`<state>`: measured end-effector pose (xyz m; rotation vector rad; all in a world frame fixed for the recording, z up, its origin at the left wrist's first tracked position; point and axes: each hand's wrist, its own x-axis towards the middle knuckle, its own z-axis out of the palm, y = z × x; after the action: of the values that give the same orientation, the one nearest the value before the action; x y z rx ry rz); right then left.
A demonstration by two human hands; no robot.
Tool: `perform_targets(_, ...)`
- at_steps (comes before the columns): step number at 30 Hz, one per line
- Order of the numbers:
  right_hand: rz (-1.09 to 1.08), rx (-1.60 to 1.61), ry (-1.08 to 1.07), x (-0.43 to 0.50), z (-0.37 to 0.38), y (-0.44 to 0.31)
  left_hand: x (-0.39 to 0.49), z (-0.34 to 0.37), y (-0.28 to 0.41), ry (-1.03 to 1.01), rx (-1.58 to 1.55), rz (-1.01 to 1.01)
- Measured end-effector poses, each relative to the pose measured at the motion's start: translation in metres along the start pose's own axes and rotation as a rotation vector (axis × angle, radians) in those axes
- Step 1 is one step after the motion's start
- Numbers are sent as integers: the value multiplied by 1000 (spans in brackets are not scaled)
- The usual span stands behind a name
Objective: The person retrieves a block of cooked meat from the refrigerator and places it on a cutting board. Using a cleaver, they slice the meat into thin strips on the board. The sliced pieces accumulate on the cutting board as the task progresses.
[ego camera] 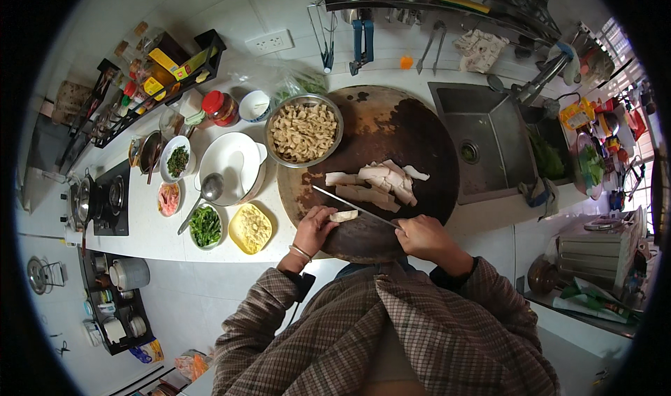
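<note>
My right hand grips the handle of a knife, its blade pointing up and left over a round wooden chopping board. At the board's lower left, my left hand holds a small pale piece of food with its fingertips, just below the blade. Beyond the knife lies a pile of pale, flat slices, with longer strips at its near side. A steel bowl of light brown cut pieces stands on the board's upper left. The knife's handle is mostly hidden by my fingers.
Left of the board stand a white pot with a ladle across it, a bowl of chopped greens, a yellow dish of minced food and a red-lidded jar. A steel sink lies right; a hob is far left.
</note>
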<state>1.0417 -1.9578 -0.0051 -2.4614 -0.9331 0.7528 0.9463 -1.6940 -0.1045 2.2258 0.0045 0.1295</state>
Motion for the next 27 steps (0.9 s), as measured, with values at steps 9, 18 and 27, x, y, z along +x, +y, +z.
perform_targets(9,187,153,8,-13,-7,8,3,11,7,84,-230,-59)
perform_targets(18,-127,101,226,-23,18,-2,-2,44,7,235,14,-39)
perform_targets(27,82,32,-133,-29,3,-4,-12,51,-2,272,74,-54)
